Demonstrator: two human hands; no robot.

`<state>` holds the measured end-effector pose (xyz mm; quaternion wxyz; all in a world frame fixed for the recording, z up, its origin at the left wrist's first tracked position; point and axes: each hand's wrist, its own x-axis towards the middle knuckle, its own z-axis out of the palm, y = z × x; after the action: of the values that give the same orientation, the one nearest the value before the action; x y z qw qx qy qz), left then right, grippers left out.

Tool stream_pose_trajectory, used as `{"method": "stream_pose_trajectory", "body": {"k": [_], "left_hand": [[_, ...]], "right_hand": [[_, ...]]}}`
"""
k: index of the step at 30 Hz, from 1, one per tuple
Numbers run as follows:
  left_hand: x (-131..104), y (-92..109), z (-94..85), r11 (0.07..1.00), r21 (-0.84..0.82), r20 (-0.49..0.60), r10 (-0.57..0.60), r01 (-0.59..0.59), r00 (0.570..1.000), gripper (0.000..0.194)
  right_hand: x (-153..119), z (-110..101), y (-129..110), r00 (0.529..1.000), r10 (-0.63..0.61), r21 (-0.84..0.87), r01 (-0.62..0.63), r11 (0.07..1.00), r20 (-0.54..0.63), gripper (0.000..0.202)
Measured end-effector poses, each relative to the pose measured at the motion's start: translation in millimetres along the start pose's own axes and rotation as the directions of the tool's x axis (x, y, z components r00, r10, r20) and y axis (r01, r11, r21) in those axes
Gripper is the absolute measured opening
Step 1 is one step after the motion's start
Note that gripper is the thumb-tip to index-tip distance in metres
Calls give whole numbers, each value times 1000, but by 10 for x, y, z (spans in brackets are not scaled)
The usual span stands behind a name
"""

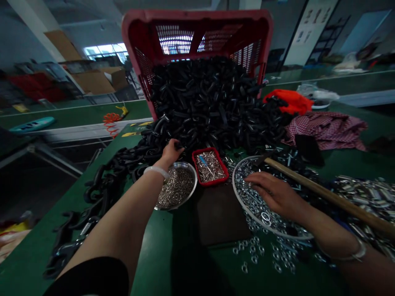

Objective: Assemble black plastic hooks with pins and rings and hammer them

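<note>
My left hand [173, 152] reaches to the near edge of a heap of black curved parts [212, 102]. Its fingers are curled round one black part [178, 145], which mostly hides in the grip. Below that wrist stands a round bowl of small metal rings [176, 186]. My right hand [273, 192] is over a wide round tray [236, 181] of shiny small metal hardware. Its fingertips are drawn together near a small piece too small to name. Between the hands lie a red box [211, 183] of metal pins with a blue-handled screwdriver [203, 161], and a dark flat plate [222, 216].
A tipped red crate [197, 15] spills the black parts onto the green table. A wooden-handled hammer [321, 187] crosses the right side beside metal cylinders [367, 195]. Joined black assemblies [103, 197] line the left edge. A checked cloth [330, 128] lies at right.
</note>
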<state>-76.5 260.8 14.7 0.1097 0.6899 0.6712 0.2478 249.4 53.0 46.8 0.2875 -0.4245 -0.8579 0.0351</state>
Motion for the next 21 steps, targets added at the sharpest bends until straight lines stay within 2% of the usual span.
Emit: {"method": "stream_pose_trajectory", "body": {"k": [2, 4, 8, 11, 13, 14, 15, 16, 17, 18, 19, 20, 21], "left_hand": [[-12, -46, -53, 992, 82, 94, 84, -92, 992, 58], [-27, -69, -89, 965, 191, 141, 153, -178, 978, 58], [9, -45, -143, 941, 260, 123, 190, -216, 974, 42], [111, 14, -293, 952, 147, 32, 268, -269, 963, 34], [142, 88, -454, 958, -65, -116, 270, -278, 956, 30], [120, 143, -535, 940, -222, -181, 223, -260, 958, 28], [62, 214, -605, 885, -408, -190, 156, -222, 969, 25], [-37, 302, -655, 774, -611, -152, 92, -167, 984, 23], [-176, 404, -678, 607, -790, -54, 72, -87, 996, 24], [-349, 517, -671, 433, -901, 79, 88, 33, 993, 24], [-548, 636, -633, 285, -943, 209, 108, 172, 972, 23], [-762, 755, -569, 164, -931, 350, 133, 328, 927, 25], [-977, 868, -485, 70, -861, 508, 157, 503, 847, 29]], "right_hand": [[1, -3, -6, 1000, 9, 9, -9, 1000, -11, 30], [-12, -3, -6, 1000, 21, 10, -21, 1000, -15, 30], [-68, -13, 10, 999, 47, 12, -46, 999, -18, 31], [-112, -26, 29, 996, 75, 15, -75, 997, -40, 28], [-121, -20, 39, 991, 116, 27, -114, 993, -69, 26], [-113, -11, 38, 985, 146, 43, -142, 989, -88, 25], [-93, 3, 29, 978, 179, 68, -173, 983, -111, 24], [-61, 17, 10, 968, 212, 105, -199, 974, -132, 24], [-14, 30, -22, 960, 238, 151, -216, 965, -150, 24], [46, 36, -68, 953, 254, 200, -219, 955, -167, 24], [118, 33, -126, 949, 255, 244, -208, 947, -183, 25], [196, 20, -194, 949, 246, 275, -187, 943, -199, 25], [278, -3, -268, 949, 230, 292, -163, 943, -214, 25]]}}
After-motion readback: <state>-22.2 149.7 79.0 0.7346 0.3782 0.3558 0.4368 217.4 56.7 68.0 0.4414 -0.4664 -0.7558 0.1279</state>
